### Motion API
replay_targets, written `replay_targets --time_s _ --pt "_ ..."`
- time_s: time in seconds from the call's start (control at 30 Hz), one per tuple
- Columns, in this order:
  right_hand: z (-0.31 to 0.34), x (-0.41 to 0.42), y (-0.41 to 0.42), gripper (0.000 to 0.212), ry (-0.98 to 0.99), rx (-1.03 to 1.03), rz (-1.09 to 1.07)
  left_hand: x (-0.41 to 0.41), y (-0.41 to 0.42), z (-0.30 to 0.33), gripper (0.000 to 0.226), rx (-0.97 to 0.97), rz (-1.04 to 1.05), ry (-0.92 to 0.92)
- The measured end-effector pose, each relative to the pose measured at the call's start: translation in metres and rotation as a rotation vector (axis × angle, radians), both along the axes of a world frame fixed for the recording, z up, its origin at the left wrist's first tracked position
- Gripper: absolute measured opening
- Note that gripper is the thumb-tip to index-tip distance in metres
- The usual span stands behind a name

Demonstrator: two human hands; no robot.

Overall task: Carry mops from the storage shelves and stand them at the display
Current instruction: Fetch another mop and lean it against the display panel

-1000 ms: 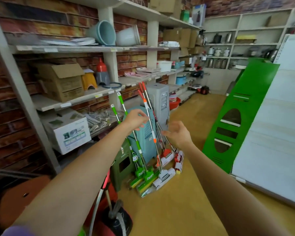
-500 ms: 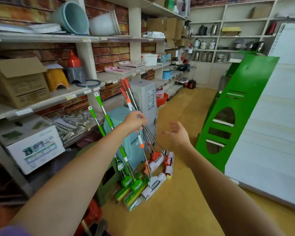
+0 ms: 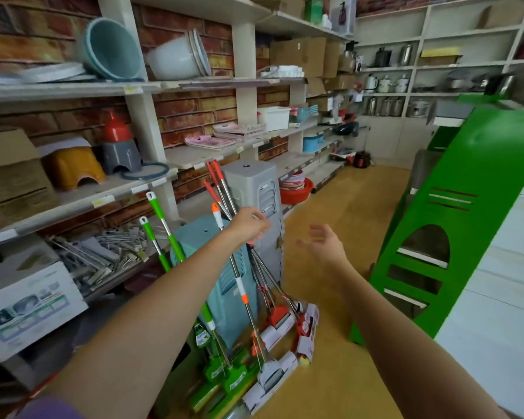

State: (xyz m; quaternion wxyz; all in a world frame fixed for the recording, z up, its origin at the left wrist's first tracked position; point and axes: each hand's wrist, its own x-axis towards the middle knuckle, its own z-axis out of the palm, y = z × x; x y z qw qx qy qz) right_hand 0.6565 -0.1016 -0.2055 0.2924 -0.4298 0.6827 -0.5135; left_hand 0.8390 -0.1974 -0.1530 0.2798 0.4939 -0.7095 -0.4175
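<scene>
On the yellow floor [image 3: 330,385] close in front of the person, the mop heads sit in a bunch: green ones [image 3: 224,373] on the left and white and red ones [image 3: 282,320] on the right. Their long poles lean back against a blue-green plastic box [image 3: 194,240] and a tall gray fan unit [image 3: 254,189].

A bit farther up, the left hand [image 3: 248,226] is curled around the shiny poles of the red-handled mops [image 3: 217,179]. It looks like it grips at least one, but I cannot tell how many. The right hand [image 3: 324,244] is beside it in the air, fingers loose and spread, holding nothing.

Two green-handled mops [image 3: 161,213] lean just to the left, with no hand on them.

Behind them are the storage shelves [image 3: 133,182] with boxes, bowls and a yellow stool [image 3: 73,167]. On the right stands a big green stand [image 3: 478,207]. Far back are more shelves with kettles [image 3: 384,83].

All the mops I can see are standing together here. I cannot tell if this is the display or the place to take them from, so I cannot say how much is left.
</scene>
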Motion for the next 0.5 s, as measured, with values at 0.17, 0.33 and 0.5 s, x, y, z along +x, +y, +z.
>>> replay_targets --time_s 0.17,0.33,0.5 --pt "-0.012 -0.044 -0.035 0.069 0.003 0.015 -0.017 -0.038 -0.037 -0.008 0.009 0.010 -0.001 -0.018" --pt "-0.021 -0.067 -0.077 0.067 -0.005 0.021 -0.011 -0.071 -0.081 -0.017 0.007 0.007 0.000 -0.024" --pt "-0.037 -0.096 -0.126 0.073 0.034 0.048 0.054 -0.106 -0.140 -0.044 0.009 0.055 -0.011 -0.025"
